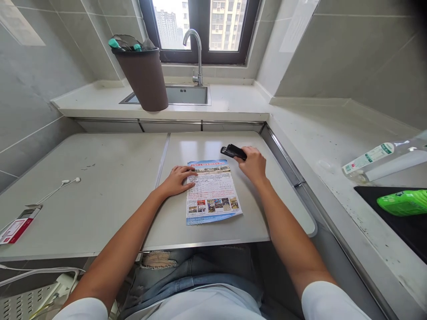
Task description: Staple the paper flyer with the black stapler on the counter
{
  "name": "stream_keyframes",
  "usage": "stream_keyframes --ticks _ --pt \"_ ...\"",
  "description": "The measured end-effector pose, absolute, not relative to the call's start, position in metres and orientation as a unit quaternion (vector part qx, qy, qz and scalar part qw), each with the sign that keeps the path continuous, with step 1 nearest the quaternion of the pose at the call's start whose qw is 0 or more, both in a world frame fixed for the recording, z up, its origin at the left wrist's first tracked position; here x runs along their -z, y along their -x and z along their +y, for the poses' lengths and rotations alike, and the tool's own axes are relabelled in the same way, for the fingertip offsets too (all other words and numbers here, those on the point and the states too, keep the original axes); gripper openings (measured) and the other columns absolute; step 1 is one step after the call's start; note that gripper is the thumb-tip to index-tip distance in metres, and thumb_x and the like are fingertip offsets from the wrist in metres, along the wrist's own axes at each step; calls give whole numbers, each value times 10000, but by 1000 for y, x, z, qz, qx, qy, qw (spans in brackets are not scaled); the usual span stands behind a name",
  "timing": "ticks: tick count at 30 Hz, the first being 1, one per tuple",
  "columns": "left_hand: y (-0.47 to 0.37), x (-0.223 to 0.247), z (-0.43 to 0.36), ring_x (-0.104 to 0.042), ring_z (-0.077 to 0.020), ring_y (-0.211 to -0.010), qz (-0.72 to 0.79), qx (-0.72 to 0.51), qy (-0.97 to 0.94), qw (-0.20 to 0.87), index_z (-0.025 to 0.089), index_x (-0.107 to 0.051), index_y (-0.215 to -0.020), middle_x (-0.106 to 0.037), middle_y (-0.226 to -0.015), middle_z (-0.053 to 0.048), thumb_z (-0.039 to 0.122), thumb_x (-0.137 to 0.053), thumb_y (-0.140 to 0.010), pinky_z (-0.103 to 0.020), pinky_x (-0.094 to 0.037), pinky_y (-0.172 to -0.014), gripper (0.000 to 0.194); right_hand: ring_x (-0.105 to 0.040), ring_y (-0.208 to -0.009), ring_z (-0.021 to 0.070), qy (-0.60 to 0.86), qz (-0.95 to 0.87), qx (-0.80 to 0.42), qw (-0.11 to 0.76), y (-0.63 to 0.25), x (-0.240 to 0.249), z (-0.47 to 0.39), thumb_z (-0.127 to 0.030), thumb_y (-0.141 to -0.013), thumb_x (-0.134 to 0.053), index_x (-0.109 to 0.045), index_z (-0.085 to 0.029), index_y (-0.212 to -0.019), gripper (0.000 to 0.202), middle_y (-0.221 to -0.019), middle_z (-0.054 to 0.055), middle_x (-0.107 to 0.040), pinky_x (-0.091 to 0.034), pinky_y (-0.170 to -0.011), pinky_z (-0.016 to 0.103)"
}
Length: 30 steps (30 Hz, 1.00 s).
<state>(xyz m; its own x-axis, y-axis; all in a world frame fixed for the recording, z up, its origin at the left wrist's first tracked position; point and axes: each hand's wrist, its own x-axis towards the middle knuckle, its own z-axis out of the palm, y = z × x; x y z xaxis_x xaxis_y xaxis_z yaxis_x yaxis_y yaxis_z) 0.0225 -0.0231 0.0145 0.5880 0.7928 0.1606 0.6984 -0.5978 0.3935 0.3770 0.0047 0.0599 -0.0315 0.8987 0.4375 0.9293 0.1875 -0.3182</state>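
A printed flyer (213,189) with blue bands and small photos lies on the pale folding table (126,213). My left hand (177,181) rests flat at its left edge, fingers spread, the fingertips on the paper. Just past the flyer's upper right corner, my right hand (252,163) is closed around a black stapler (233,151). The stapler points left, its jaw end free of the paper. My fingers cover its rear part.
White earphones (66,181) and a red-and-white box (20,224) lie at the table's left. Behind stand a brown bin (142,80), a sink (188,94) and a faucet (199,58). A clear bottle (370,161) and a green pack (403,202) lie on the right counter (320,133).
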Motion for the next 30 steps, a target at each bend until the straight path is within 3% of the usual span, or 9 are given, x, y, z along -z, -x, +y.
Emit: stream_keyframes --ticks 4,8,13,21,30 --pt "-22 -16 -24 -523 -330 -1400 426 -161 -878 149 320 -692 -1346 -586 -1521 -73 510 -594 -984 -582 -271 -1248 420 -656 -980 264 572 -784 -67 231 -339 -49 -7 -399 -904 -719 -727 -262 -1122 257 -1102 52 -756 -448 -751 332" --pt "-22 -14 -23 -531 -316 -1403 437 -176 -867 161 296 -693 -1318 -609 -1494 -76 490 -585 -986 -570 -277 -1257 399 -659 -1045 266 521 -828 -106 175 -318 -37 -14 -399 -885 -755 -735 -273 -1133 279 -1163 47 -758 -464 -796 333" --pt "-21 -9 -18 -558 -300 -1375 451 -206 -852 171 270 -707 -1265 -636 -1455 -79 421 -563 -984 -528 -379 -1220 350 -651 -1109 270 468 -860 -139 148 -320 -38 -12 -400 -913 -741 -721 -263 -1204 322 -1216 68 -747 -479 -850 332" --pt "-15 -5 -14 -581 -279 -1321 499 -258 -811 163 235 -715 -1199 -648 -1393 -99 380 -534 -987 -495 -449 -1191 314 -685 -1031 249 433 -852 -268 121 -359 -48 0 -315 -863 -774 -752 -241 -1167 314 -1155 49 -771 -512 -873 321" --pt "21 9 5 -562 -339 -1357 609 -248 -751 58 257 -732 -1225 -642 -1426 -118 334 -541 -956 -586 -390 -1215 339 -680 -1185 301 473 -810 -341 68 -452 -47 20 -343 -770 -841 -703 -264 -1370 621 -1339 69 -731 -531 -1018 414"
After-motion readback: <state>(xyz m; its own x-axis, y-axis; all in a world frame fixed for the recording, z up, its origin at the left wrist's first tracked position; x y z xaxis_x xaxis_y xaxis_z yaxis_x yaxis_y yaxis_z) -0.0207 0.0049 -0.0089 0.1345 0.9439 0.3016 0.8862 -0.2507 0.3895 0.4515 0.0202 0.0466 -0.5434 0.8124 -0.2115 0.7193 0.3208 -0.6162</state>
